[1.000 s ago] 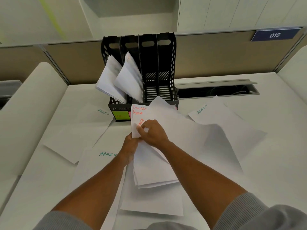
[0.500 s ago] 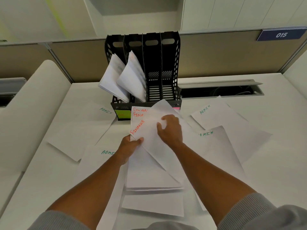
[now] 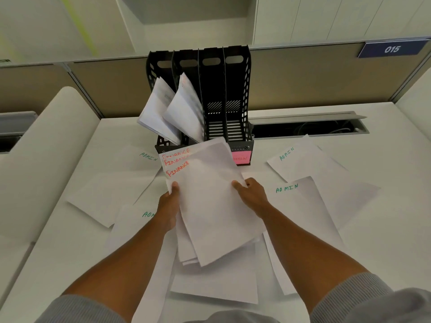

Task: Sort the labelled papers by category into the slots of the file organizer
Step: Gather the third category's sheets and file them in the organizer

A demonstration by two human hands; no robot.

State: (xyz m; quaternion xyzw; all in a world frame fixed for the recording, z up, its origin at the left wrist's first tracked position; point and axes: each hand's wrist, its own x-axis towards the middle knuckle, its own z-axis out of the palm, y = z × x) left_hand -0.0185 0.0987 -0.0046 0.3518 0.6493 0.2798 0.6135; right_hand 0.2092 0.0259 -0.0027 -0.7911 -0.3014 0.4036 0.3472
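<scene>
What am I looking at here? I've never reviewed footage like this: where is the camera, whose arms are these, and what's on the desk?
The camera sits on a person's head, looking forward and down at their own bare hands; there is no robot. The left hand and right hand together hold a stack of papers marked FINANCE in red. Behind it stands a black file organizer with four slots: the two left ones hold papers, the two right look empty. Loose sheets marked ADMIN in green lie spread over the white desk.

The white desk carries a black file organizer and scattered ADMIN-labelled papers.
</scene>
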